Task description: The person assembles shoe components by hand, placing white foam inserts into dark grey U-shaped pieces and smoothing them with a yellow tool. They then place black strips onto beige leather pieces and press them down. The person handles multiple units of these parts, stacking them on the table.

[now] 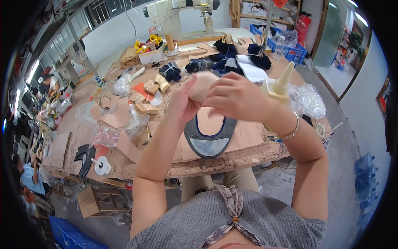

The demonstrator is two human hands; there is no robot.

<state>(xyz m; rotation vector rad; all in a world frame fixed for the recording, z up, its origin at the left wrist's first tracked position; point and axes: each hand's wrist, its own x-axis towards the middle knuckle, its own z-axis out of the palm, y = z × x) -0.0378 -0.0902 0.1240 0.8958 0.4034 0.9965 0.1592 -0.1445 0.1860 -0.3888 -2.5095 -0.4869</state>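
Note:
A pale pinkish-beige piece [202, 86], curved and like leather or lining, is held up above the table. My left hand [183, 101] grips it from the left, thumb along its edge. My right hand [232, 96] has its fingers bent against the piece's right side and hides part of it. Below my hands lies a dark U-shaped shoe upper [212, 148] with a blue inner edge and a shiny grey patch at its rounded front. It rests on beige sheet material [245, 135]. Right of my right hand stands a cream cone-nozzled bottle [283, 81].
Bundled dark blue pieces [171, 71] and a white notebook [251, 69] lie farther back, before a sewing machine [163, 18]. Wooden blocks [146, 108], a white spool [102, 165] and clear plastic bags [309, 101] crowd the table. Blue crates [295, 54] stand beyond the right corner.

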